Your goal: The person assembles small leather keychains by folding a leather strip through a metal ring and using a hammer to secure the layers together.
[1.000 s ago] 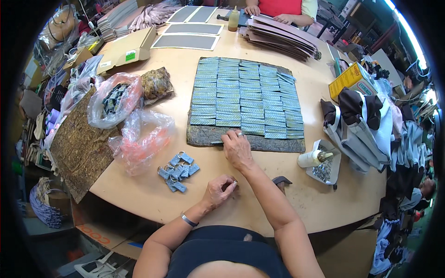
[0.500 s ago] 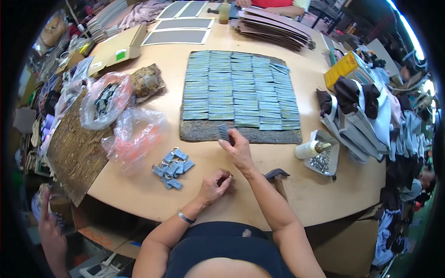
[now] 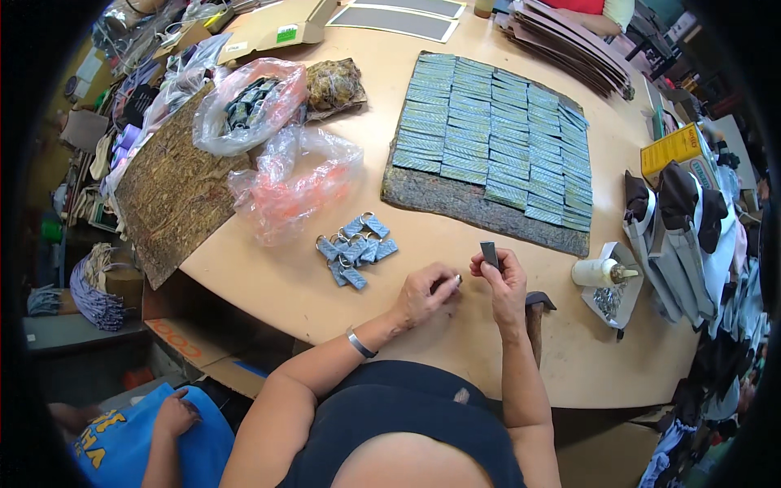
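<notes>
Upright between the thumb and fingers of my right hand (image 3: 506, 286) is a small blue-grey strip (image 3: 488, 254). My left hand (image 3: 427, 296) is closed beside it, pinching a small shiny metal piece (image 3: 458, 281) whose shape I cannot make out. The two hands are close together but apart. Beyond them, rows of overlapping blue-green strips (image 3: 496, 130) cover most of a dark, rough board (image 3: 431, 200). To the left of my left hand lies a pile of blue tabs with metal rings (image 3: 355, 250).
A hammer (image 3: 534, 325) lies by my right forearm. At the right are a white bottle (image 3: 594, 272) and a tray of metal bits (image 3: 625, 307). Clear plastic bags (image 3: 297, 191) and a rough brown sheet (image 3: 175, 183) lie left. A person in blue (image 3: 154, 439) is at lower left.
My right hand has drawn back from the board with the strip, nearer my left hand. The view has turned, shifting the table things rightward. A person in blue now shows more at lower left.
</notes>
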`<state>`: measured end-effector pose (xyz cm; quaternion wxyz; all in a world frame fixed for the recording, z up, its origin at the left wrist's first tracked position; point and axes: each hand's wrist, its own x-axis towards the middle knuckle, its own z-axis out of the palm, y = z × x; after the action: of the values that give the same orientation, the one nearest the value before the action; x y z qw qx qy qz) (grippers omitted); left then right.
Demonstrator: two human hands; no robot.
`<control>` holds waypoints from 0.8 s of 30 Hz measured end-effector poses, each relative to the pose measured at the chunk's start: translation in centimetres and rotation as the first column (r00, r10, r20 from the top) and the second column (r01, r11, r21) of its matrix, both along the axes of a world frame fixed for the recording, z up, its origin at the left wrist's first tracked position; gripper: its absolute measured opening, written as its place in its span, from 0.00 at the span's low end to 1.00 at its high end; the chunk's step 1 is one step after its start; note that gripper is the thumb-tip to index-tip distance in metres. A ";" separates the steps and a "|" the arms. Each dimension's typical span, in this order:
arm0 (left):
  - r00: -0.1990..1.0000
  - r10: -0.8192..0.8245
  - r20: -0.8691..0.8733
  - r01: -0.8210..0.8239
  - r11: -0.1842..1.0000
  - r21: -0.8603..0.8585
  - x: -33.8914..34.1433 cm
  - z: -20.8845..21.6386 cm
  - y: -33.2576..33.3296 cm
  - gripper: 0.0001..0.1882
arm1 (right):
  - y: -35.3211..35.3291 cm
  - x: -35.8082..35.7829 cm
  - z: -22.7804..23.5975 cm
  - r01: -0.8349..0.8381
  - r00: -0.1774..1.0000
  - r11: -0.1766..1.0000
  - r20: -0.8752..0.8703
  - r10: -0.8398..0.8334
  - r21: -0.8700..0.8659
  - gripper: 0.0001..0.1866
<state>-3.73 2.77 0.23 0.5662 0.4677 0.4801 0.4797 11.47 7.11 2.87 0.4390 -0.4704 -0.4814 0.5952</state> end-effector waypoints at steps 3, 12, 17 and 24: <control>0.960 0.114 0.257 -0.117 0.993 -0.007 -0.3 0.9 1.3 0.07 | -0.6 0.0 -0.3 0.009 1.000 1.000 0.024 -0.009 0.004 0.06; 0.979 -0.034 0.203 0.071 0.981 -0.182 0.3 1.3 8.8 0.07 | -2.0 0.3 1.8 -0.170 0.918 0.985 0.359 0.169 -0.030 0.06; 0.943 0.060 0.329 0.013 0.976 -0.218 0.5 -0.2 9.2 0.07 | -4.5 1.3 4.3 -0.348 0.921 0.925 0.127 0.367 -0.151 0.07; 0.956 -0.144 0.255 0.199 0.959 -0.205 0.7 1.2 5.5 0.08 | -5.4 2.7 1.7 -0.168 0.950 0.985 0.262 0.171 -0.034 0.13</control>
<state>-2.99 8.24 1.39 0.7090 0.3790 0.4182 0.4227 14.22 1.70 4.53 0.3157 -0.5050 -0.5706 0.5655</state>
